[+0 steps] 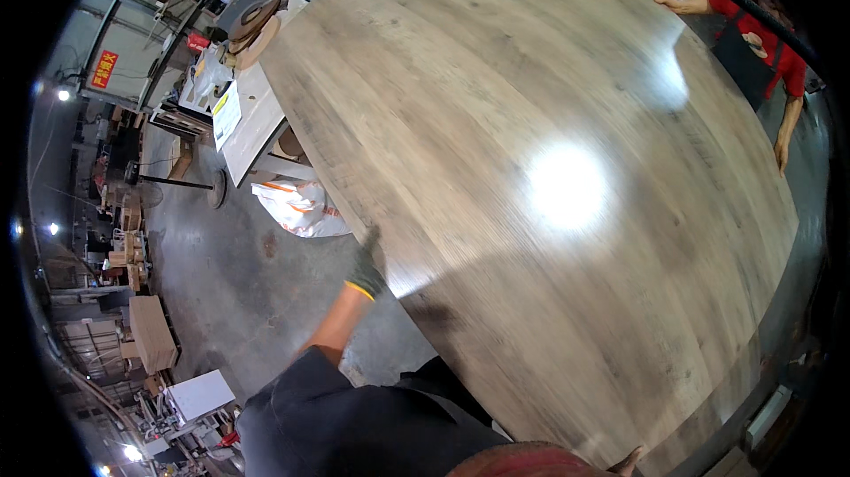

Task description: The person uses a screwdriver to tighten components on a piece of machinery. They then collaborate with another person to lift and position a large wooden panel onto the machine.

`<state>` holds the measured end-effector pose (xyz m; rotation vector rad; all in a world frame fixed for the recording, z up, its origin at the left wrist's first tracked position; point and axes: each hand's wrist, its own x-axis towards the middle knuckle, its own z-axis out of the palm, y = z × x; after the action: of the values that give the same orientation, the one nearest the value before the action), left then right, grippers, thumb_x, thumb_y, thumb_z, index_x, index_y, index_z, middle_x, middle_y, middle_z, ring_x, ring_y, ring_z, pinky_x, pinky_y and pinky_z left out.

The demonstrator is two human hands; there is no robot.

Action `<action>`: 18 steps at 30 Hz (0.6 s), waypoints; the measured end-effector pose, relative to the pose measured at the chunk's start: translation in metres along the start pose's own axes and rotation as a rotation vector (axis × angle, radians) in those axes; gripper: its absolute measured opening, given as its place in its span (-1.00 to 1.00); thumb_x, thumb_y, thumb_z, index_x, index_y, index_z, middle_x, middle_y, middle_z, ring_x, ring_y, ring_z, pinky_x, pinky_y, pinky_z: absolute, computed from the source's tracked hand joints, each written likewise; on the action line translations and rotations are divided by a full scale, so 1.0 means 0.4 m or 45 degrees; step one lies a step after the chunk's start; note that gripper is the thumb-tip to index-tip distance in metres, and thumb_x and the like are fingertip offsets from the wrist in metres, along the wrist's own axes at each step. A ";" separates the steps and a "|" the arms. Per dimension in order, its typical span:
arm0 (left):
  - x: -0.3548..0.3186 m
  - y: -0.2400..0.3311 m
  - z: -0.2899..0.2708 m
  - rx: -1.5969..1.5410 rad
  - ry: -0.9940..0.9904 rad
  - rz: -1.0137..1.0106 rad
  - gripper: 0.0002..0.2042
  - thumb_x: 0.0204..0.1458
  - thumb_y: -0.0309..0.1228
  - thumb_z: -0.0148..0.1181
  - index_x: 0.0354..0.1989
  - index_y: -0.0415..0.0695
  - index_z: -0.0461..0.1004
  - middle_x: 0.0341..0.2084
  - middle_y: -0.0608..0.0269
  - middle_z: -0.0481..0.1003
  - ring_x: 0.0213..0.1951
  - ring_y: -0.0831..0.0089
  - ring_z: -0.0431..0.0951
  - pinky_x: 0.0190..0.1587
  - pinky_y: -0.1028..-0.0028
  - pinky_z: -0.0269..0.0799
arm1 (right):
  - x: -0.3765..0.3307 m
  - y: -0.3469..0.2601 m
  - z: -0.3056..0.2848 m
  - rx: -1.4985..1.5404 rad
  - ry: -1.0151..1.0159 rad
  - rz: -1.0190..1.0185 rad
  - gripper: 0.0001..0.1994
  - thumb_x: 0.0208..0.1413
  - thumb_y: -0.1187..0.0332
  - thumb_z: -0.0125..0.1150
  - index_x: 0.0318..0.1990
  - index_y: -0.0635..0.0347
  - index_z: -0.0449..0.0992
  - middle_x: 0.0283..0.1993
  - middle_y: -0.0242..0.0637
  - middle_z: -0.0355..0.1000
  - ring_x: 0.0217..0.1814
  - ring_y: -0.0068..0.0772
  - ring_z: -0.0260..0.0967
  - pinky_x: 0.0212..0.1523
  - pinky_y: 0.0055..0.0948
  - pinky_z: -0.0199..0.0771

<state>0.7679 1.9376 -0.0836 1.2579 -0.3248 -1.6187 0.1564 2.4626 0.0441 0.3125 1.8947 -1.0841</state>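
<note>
My left hand (367,266), in a dark work glove with a yellow cuff, is on the left edge of the big wood-grain laminate panel (549,211), the fingers curled over the edge so the grip is closed on the board itself. My right hand (627,459) barely shows at the bottom of the view, just fingertips near the panel's near edge; I cannot tell whether it is holding or only resting there. The panel fills most of what I see, lying broad and flat and reaching away from me, with bright lamp glare on its glossy face. At its far right corner a co-worker in a red shirt and dark apron (753,43) has one hand (675,3) on the far edge, the other arm hanging down. Left of the panel stand a white machine bench (252,132) and a white sack with orange markings (301,207) on the grey concrete floor (230,282). As I judge it, the panel is in hand between the two of us at opposite ends, so the taking hold is done; what it rests on is hidden beneath it, and no setting down or stacking shows yet.
</note>
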 end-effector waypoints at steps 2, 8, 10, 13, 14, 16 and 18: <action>-0.046 -0.043 0.148 -0.240 0.023 -0.106 -0.54 0.14 -0.19 0.13 0.17 -0.09 0.30 0.05 0.18 0.42 0.07 0.18 0.42 0.14 0.22 0.35 | 0.030 -0.032 0.001 0.046 -0.011 -0.017 -0.17 0.15 -0.29 -0.08 0.31 0.22 -0.03 0.26 -0.08 -0.02 0.22 -0.11 -0.04 0.16 -0.16 -0.01; -0.006 -0.034 0.295 -0.232 0.134 -0.270 -0.49 0.10 -0.14 0.20 0.19 -0.07 0.28 0.06 0.19 0.42 0.06 0.18 0.42 0.13 0.24 0.35 | 0.121 -0.107 -0.012 0.179 -0.119 -0.073 -0.11 0.15 -0.28 -0.07 0.39 0.24 -0.11 0.41 -0.07 -0.08 0.38 -0.06 -0.08 0.32 -0.14 -0.06; 0.016 -0.037 0.369 -0.212 0.107 -0.265 -0.48 0.09 -0.12 0.21 0.18 -0.07 0.29 0.06 0.20 0.42 0.06 0.19 0.42 0.13 0.23 0.35 | 0.148 -0.140 -0.004 0.208 -0.136 -0.108 -0.09 0.15 -0.28 -0.07 0.42 0.25 -0.14 0.46 -0.07 -0.10 0.44 -0.05 -0.09 0.37 -0.13 -0.08; 0.044 -0.045 0.412 -0.197 0.092 -0.269 -0.47 0.08 -0.09 0.22 0.17 -0.07 0.31 0.06 0.21 0.42 0.07 0.20 0.42 0.13 0.22 0.35 | 0.199 -0.216 0.034 0.093 -0.041 -0.137 0.00 0.06 -0.37 -0.05 0.43 0.22 -0.17 0.49 -0.09 -0.22 0.50 -0.07 -0.25 0.40 -0.10 -0.19; 0.054 -0.045 0.419 -0.177 0.127 -0.267 -0.47 0.08 -0.08 0.22 0.17 -0.07 0.31 0.07 0.21 0.42 0.07 0.19 0.42 0.14 0.21 0.35 | 0.253 -0.206 0.000 0.046 -0.025 -0.134 0.03 0.03 -0.40 -0.04 0.43 0.21 -0.17 0.50 -0.09 -0.24 0.50 -0.06 -0.28 0.40 -0.07 -0.23; 0.105 -0.069 0.471 -0.148 0.140 -0.307 -0.46 0.08 -0.06 0.21 0.17 -0.07 0.31 0.07 0.20 0.41 0.08 0.18 0.41 0.14 0.19 0.35 | 0.349 -0.181 -0.071 -0.022 0.046 -0.159 0.09 -0.04 -0.45 -0.03 0.43 0.19 -0.18 0.51 -0.09 -0.28 0.52 -0.05 -0.35 0.41 -0.02 -0.29; 0.135 -0.074 0.503 -0.119 0.171 -0.335 -0.44 0.07 -0.04 0.21 0.18 -0.07 0.31 0.08 0.20 0.41 0.08 0.17 0.41 0.14 0.17 0.35 | 0.348 -0.242 -0.005 -0.079 0.108 -0.123 0.12 -0.08 -0.48 -0.03 0.44 0.18 -0.19 0.51 -0.09 -0.29 0.52 -0.02 -0.37 0.40 0.04 -0.33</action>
<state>0.5866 1.8359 -0.0509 1.3729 0.0014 -1.7365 0.0201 2.3796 -0.0132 0.2373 2.0326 -1.0881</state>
